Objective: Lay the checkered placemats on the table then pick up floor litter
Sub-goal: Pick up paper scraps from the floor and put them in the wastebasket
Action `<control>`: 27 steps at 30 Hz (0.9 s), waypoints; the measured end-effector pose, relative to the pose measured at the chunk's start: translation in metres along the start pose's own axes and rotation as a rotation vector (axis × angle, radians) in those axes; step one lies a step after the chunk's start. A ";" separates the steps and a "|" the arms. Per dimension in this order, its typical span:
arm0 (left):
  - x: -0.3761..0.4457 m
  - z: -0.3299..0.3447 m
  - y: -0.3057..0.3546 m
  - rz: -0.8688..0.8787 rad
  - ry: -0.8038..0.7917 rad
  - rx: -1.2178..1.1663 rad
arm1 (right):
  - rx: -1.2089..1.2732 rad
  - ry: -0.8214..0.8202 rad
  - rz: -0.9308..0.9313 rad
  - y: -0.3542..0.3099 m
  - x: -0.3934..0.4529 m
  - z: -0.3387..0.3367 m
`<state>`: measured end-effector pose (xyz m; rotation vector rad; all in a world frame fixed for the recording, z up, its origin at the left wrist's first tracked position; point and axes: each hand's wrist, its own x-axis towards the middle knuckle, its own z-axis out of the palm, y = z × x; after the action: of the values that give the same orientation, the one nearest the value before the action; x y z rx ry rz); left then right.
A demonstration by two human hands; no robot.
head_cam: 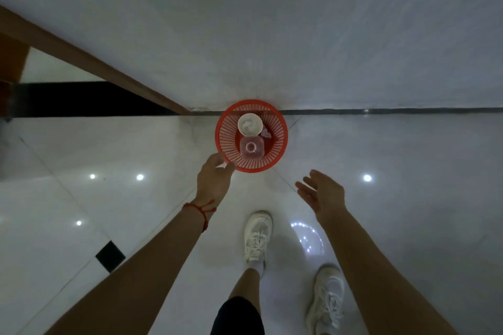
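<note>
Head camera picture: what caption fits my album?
Two open hands, left hand and right hand, reach toward a red basket holding litter.

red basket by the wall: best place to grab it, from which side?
Probably the near rim of the red basket, taken from above on the person's side. It stands upright and open-topped against the wall, so the far rim is boxed in. The left hand is already at the near-left rim; the right hand is free.
</note>
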<state>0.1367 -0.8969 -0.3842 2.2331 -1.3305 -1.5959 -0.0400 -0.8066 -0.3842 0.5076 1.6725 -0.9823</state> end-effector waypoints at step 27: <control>-0.354 0.118 0.165 0.241 -0.609 0.464 | 0.865 0.372 -0.080 0.027 -0.282 -0.425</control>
<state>-0.0816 -0.7105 -0.0946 1.7146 -2.2221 -2.1340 -0.1738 -0.4063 -0.0968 1.2563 1.5219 -1.7517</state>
